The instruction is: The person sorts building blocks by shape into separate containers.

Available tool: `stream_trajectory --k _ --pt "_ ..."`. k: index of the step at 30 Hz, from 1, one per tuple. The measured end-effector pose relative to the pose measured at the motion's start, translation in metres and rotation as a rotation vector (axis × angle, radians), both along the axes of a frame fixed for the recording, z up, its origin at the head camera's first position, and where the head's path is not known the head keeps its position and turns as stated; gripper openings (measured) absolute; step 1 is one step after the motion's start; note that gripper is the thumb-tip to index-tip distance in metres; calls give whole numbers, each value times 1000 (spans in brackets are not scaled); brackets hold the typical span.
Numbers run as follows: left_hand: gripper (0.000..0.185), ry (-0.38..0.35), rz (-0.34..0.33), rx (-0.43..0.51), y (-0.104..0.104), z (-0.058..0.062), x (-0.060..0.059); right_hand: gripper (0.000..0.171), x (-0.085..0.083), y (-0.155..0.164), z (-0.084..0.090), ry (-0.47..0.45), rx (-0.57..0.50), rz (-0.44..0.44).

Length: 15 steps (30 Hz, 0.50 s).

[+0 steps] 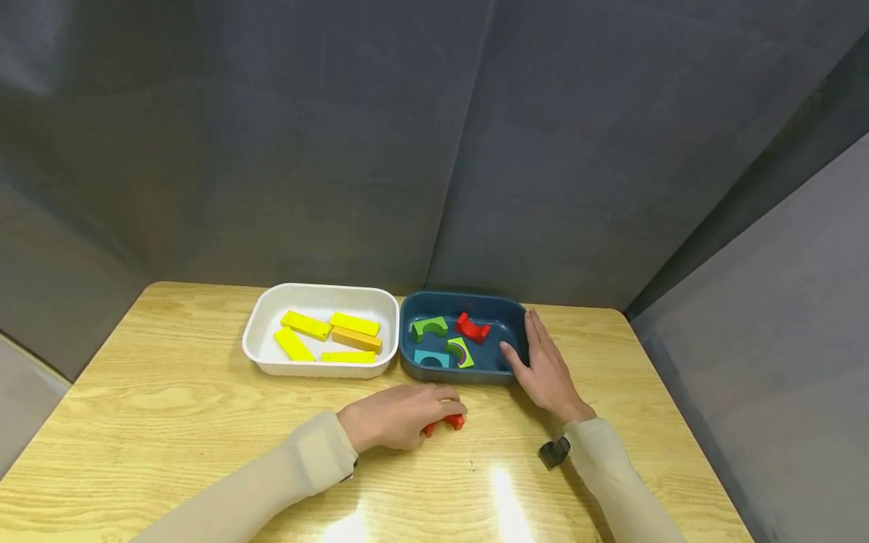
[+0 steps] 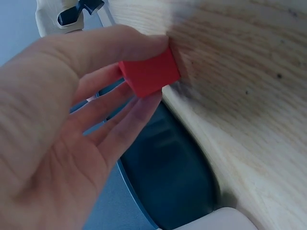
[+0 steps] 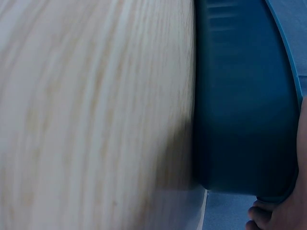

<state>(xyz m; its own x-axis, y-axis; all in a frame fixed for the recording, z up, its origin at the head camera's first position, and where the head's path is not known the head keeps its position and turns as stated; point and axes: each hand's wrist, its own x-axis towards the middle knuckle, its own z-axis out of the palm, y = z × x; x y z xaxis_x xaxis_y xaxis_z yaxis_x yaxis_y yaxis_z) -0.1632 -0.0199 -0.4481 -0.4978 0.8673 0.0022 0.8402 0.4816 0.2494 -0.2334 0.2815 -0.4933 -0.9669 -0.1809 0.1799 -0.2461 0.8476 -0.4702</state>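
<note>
Just in front of the dark blue bin (image 1: 489, 375), my left hand (image 1: 400, 416) pinches a red arch-shaped block (image 1: 453, 421) at the tabletop. The left wrist view shows the red block (image 2: 151, 74) between thumb and fingertips. My right hand (image 1: 546, 373) holds the bin's right end, its thumb over the rim inside and its fingers along the outside. Inside the bin lie a red arch block (image 1: 471, 329), a green arch block (image 1: 430, 327), a green block with a purple curve (image 1: 461, 352) and a teal arch block (image 1: 431, 358).
A white bin (image 1: 253, 343) stands against the blue bin's left side, with several yellow blocks (image 1: 305, 325) and an orange-yellow block (image 1: 356, 338) in it. Both bins stand near the back edge of the wooden table (image 1: 170, 407), before a dark grey curtain (image 1: 326, 151).
</note>
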Motion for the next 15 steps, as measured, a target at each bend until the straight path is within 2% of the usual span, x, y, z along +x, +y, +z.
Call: stream_trajectory --k 15 --pt "53 -43 16 -21 -1 -1 1 91 0 0 -1 -14 -38 13"
